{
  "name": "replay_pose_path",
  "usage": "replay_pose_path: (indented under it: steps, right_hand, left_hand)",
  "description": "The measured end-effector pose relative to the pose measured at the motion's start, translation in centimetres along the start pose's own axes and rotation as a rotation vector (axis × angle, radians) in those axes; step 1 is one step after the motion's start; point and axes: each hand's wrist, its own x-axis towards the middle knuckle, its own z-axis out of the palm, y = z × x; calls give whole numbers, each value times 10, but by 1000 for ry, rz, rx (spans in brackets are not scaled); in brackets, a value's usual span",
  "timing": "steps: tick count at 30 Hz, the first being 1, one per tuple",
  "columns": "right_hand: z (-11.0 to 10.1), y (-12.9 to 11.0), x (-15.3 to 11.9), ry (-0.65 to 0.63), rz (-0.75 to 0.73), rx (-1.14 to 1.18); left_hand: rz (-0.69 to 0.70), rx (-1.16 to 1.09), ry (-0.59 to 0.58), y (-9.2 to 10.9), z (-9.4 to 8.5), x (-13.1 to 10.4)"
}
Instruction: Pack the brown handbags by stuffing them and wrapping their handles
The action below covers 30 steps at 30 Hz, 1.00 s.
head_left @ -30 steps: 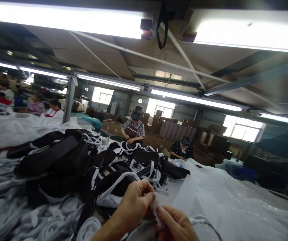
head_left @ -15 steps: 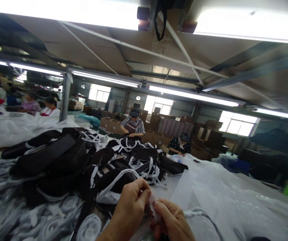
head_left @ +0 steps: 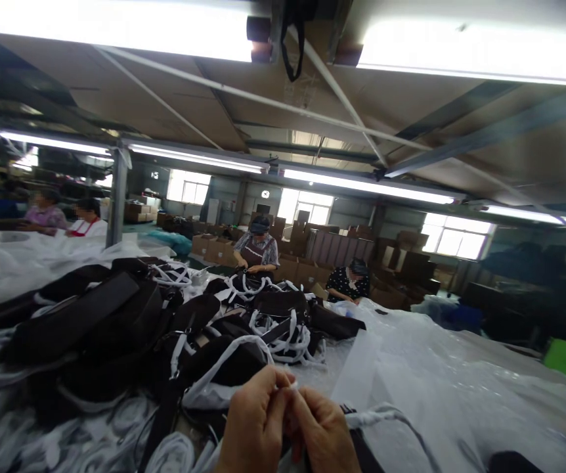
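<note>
The white strip [head_left: 290, 387] sits at six o'clock, low in the view, pinched between the left hand [head_left: 256, 424] and the right hand [head_left: 322, 430], whose fingertips are closed on it and touching. It looks thin, soft and light, likely to crumple or slip, so a fingertip pinch at its edge suits it. Clear plastic bags [head_left: 440, 387] spread toward three o'clock. A heap of black bags [head_left: 115, 322] with white straps [head_left: 283, 335] crowds ten o'clock. A person [head_left: 257, 248] works at twelve o'clock.
</note>
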Motion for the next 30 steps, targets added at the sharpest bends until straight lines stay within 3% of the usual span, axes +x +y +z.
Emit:
replay_pose_path:
  steps: [4,8,10,16,20,23,26,30]
  right_hand:
    - [-6,10,4,-158,37,49]
    - [-13,4,8,-266,44,78]
    - [-14,2,10,-284,57,81]
    - [-8,3,9,-233,183,199]
    - [-6,-2,5,-178,254,368]
    - [-7,-11,3,-136,296,421]
    - [-11,-16,5,-186,244,274]
    - [-20,-19,13,-237,10,-71]
  left_hand:
    - [118,26,43,-7,0,-6]
    - [61,-101,-83,-16,-3,-8]
    - [69,-115,-93,-18,-4,-10]
    - [30,-95,-81,-25,-6,-12]
    - [44,-54,31,-40,-1,-8]
    - [42,1,-12,-42,-1,-6]
    - [112,62,8,-33,-2,-3]
    - [242,153,100,-21,-1,6]
